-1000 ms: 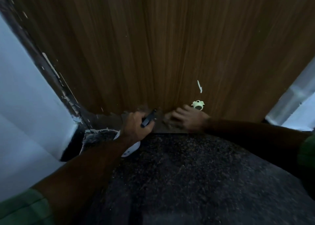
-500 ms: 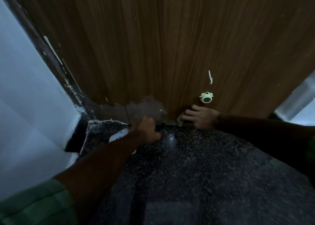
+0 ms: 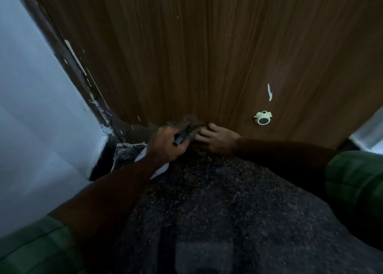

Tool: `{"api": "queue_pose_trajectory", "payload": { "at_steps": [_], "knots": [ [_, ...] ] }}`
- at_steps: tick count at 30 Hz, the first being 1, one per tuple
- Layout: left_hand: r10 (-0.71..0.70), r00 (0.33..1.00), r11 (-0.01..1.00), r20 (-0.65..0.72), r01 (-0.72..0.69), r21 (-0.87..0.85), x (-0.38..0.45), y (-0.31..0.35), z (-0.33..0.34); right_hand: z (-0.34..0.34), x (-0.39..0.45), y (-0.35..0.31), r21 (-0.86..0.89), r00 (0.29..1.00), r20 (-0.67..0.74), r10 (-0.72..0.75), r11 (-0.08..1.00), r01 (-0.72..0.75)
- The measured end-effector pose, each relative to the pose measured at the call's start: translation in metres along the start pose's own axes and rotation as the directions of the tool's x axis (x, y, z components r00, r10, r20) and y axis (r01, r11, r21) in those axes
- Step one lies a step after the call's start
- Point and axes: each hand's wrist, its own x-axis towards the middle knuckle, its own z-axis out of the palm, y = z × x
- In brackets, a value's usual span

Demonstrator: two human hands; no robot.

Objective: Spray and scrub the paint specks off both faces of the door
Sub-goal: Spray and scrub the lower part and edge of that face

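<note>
Nearest the camera, two green sleeves [image 3: 31, 246] frame the view, one at the lower left and one at the right edge, each ending in a bare forearm that reaches forward. Between them lies a dark speckled floor [image 3: 217, 211], which fills the lower half of the scene.

Further on, two hands meet at the foot of the door. The left hand [image 3: 165, 144] is closed around one small dark tool [image 3: 182, 136], a short slim object whose end points up toward the wood; its exact kind cannot be told. Under the left wrist, part of one white object [image 3: 159, 171] lies on the floor, mostly hidden by the arm. The right hand [image 3: 217, 141] rests just beside the left, fingers curled against the bottom of the door; what it grips, if anything, cannot be told, as the area is dark and blurred.

The one brown wood-grain door [image 3: 207, 55] stands upright beyond the hands and fills the upper view. A worn, dull patch [image 3: 186, 121] sits at its lower edge, right above the hands. One long white paint streak [image 3: 269, 92] marks the door to the right, with one pale green round doorstop [image 3: 263, 118] just below it. Several small white specks [image 3: 137, 118] dot the lower left of the door. At far left, a dark door frame [image 3: 62, 51] with white paint smears meets a pale wall [image 3: 31, 107].
</note>
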Motion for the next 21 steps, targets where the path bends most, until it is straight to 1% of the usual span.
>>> {"api": "queue_pose_trajectory", "payload": {
  "at_steps": [2,3,4,5,6,7,8,9,10,11,12,13,14,15,16,17,18,19,20,21],
  "knots": [
    [0.015,1.0,1.0,0.024,-0.015,-0.006,0.001,0.0,-0.008,0.01,-0.027,0.003,-0.117,0.979,0.073,-0.189,0.974,0.196],
    [0.011,0.999,1.0,0.042,-0.01,-0.011,0.002,0.001,-0.016,0.01,-0.04,0.011,-0.148,0.973,0.082,-0.216,0.963,0.227],
    [0.003,0.998,1.0,0.055,-0.003,-0.008,0.002,-0.001,-0.016,0.013,-0.047,0.014,-0.148,0.982,0.036,-0.187,0.97,0.191],
    [-0.01,0.998,1.0,0.057,0.011,-0.014,0.003,-0.002,-0.017,0.012,-0.052,0.02,-0.099,0.996,-0.025,-0.088,0.991,0.085],
    [-0.026,0.999,0.999,0.04,0.027,-0.025,0.001,-0.001,-0.02,0.008,-0.054,0.026,-0.011,0.994,-0.099,0.054,0.998,-0.055],
    [-0.05,0.999,0.998,0.013,0.05,-0.041,0.001,0.0,-0.02,0.0,-0.054,0.031,0.086,0.961,-0.166,0.221,0.974,-0.209],
    [-0.064,0.998,0.996,-0.013,0.063,-0.061,0.001,0.002,-0.019,-0.011,-0.05,0.037,0.159,0.911,-0.195,0.364,0.928,-0.337],
    [-0.069,0.997,0.995,-0.03,0.066,-0.079,0.001,0.004,-0.019,-0.019,-0.046,0.04,0.205,0.855,-0.217,0.47,0.879,-0.431],
    [-0.072,0.996,0.994,-0.047,0.068,-0.09,0.0,0.006,-0.018,-0.023,-0.043,0.042,0.225,0.814,-0.255,0.522,0.851,-0.475],
    [-0.083,0.995,0.992,-0.06,0.077,-0.095,-0.002,0.008,-0.019,-0.031,-0.04,0.043,0.239,0.808,-0.242,0.537,0.84,-0.486],
    [-0.105,0.992,0.99,-0.068,0.098,-0.101,-0.003,0.009,-0.022,-0.033,-0.036,0.042,0.251,0.84,-0.215,0.498,0.86,-0.445],
    [-0.122,0.99,0.987,-0.074,0.113,-0.118,-0.002,0.008,-0.022,-0.031,-0.032,0.037,0.229,0.898,-0.151,0.414,0.898,-0.375],
    [-0.142,0.986,0.982,-0.091,0.13,-0.134,-0.002,0.007,-0.022,-0.026,-0.025,0.027,0.205,0.949,-0.12,0.29,0.943,-0.262],
    [-0.17,0.979,0.977,-0.109,0.153,-0.15,-0.003,0.007,-0.025,-0.024,-0.019,0.019,0.115,0.991,-0.058,0.119,0.987,-0.112],
    [-0.19,0.977,0.974,-0.095,0.175,-0.146,-0.004,0.007,-0.025,-0.02,-0.017,0.008,0.044,0.999,0.008,-0.044,0.998,0.044],
    [-0.201,0.976,0.973,-0.08,0.189,-0.128,-0.006,0.006,-0.026,-0.018,-0.013,0.005,0.006,0.989,0.046,-0.142,0.99,0.142],
    [-0.202,0.977,0.975,-0.062,0.195,-0.106,-0.007,0.004,-0.026,-0.017,-0.005,0.006,0.011,0.992,0.026,-0.121,0.993,0.121],
    [-0.206,0.977,0.975,-0.052,0.201,-0.094,-0.007,0.001,-0.026,-0.023,0.005,0.011,0.023,0.998,-0.05,-0.032,0.999,0.034],
    [-0.219,0.974,0.973,-0.062,0.213,-0.089,-0.01,-0.007,-0.026,-0.027,0.021,0.014,0.089,0.986,-0.136,0.095,0.993,-0.083],
    [-0.217,0.973,0.974,-0.078,0.21,-0.082,-0.012,-0.008,-0.028,-0.034,0.027,0.019,0.18,0.958,-0.159,0.24,0.961,-0.211]
  ]
}}
